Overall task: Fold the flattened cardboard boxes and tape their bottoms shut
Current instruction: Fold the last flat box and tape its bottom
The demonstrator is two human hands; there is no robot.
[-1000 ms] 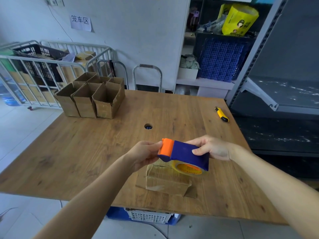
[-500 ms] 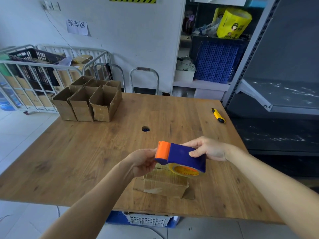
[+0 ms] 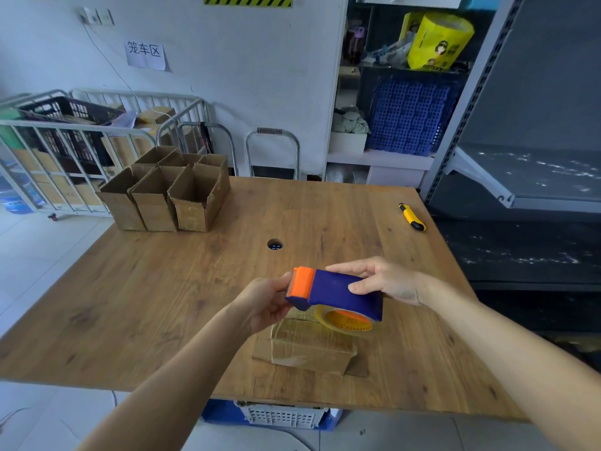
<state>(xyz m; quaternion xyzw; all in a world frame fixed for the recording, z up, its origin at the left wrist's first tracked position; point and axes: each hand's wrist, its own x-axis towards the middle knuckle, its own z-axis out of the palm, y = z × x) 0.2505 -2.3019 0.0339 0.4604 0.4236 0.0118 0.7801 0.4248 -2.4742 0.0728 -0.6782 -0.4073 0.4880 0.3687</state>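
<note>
A small cardboard box lies bottom up near the table's front edge, with clear tape over its top. Above it I hold a blue tape dispenser with an orange cutter end and a yellow tape roll. My right hand grips the dispenser's blue body from the right. My left hand pinches at the orange end, its fingertips partly hidden behind the dispenser. Both hands hover a little above the box.
Several folded open boxes stand at the far left of the wooden table. A yellow utility knife lies far right. A cable hole is mid-table. A metal cage trolley is left, shelving right.
Hands and dispenser keep the same pose over the box. The camera has tilted up slightly, so the whole scene sits lower in view.
</note>
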